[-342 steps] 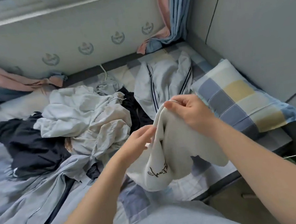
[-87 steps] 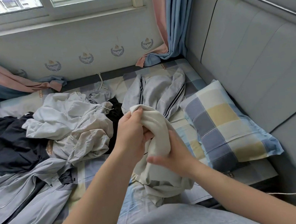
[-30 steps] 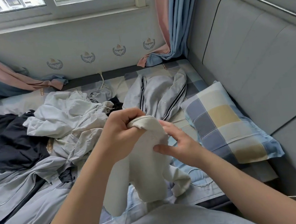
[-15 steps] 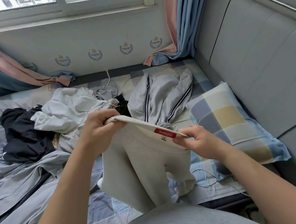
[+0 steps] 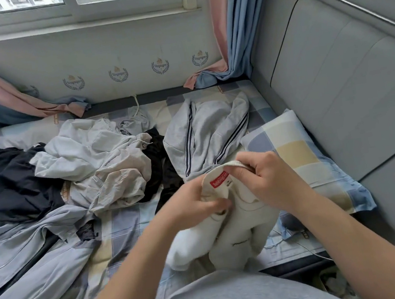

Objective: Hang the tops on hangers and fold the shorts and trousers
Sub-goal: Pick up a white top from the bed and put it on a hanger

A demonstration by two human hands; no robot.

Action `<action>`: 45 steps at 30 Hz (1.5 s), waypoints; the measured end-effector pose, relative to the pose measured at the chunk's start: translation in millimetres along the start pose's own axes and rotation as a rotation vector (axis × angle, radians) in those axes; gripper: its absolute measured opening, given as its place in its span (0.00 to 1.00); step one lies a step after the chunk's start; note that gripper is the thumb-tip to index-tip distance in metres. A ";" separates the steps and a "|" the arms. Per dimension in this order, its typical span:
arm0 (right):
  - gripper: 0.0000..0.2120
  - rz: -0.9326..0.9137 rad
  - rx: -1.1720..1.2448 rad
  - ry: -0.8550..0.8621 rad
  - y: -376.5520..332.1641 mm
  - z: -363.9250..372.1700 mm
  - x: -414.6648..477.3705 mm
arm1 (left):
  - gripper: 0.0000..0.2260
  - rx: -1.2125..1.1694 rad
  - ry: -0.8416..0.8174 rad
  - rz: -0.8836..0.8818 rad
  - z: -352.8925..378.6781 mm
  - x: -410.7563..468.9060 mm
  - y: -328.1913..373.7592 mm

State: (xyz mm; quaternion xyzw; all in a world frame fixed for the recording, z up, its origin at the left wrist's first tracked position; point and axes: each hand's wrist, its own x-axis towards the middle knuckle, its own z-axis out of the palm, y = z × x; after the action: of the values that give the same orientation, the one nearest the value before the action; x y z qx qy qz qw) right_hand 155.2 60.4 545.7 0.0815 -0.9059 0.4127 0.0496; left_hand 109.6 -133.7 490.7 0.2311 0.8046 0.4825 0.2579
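Observation:
I hold a cream-white garment with a red label at its ribbed band, bunched above the bed's near edge. My left hand grips the band from the left, fingers curled into the fabric. My right hand pinches the band's upper right edge. The rest of the garment hangs down between my arms. Behind it lies a grey garment with dark side stripes. No hanger is in view.
A heap of white, beige and black clothes lies at centre left on the checked bed sheet. A grey-blue jacket sprawls at near left. A checked pillow leans by the padded headboard. Curtains hang at both window sides.
My hands have come together: half a second ago they stretched the band wide, now it is gathered between them. The garment hangs more bunched.

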 end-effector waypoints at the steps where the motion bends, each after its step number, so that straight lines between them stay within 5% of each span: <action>1: 0.22 0.004 0.005 0.007 -1.4 -0.3 1.3 | 0.09 0.002 0.046 0.030 8.2 1.0 2.1; 4: 0.21 0.047 0.108 0.026 4.1 -5.3 4.4 | 0.13 0.063 0.241 0.097 11.5 5.9 -5.8; 7: 0.10 0.118 0.161 -0.081 18.9 -15.1 5.2 | 0.12 0.223 0.385 0.038 -4.9 4.2 -20.3; 11: 0.11 0.221 -0.091 -0.207 47.4 -16.0 5.7 | 0.20 0.367 0.537 -0.006 -18.6 -2.7 -24.0; 18: 0.09 0.477 -0.393 -0.109 83.1 12.8 0.1 | 0.20 0.394 0.694 -0.009 -38.2 -7.7 -39.4; 28: 0.16 0.585 -0.038 -0.160 93.4 33.2 -12.7 | 0.18 0.423 0.430 -0.379 -43.5 -39.1 -120.9; 35: 0.16 0.742 0.162 -0.034 80.2 73.6 -45.3 | 0.08 0.281 0.287 -0.323 -56.7 -59.2 -135.8; 45: 0.12 0.948 0.116 0.166 19.0 185.9 -69.9 | 0.09 0.148 0.204 0.025 -107.8 -98.8 -136.3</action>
State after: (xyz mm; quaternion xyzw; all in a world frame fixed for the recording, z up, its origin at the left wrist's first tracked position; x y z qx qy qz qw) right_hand 215.9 -60.4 399.0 -0.3710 -0.8117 0.4446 -0.0763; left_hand 99.1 -324.1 430.9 0.2092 0.8571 0.4458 0.1511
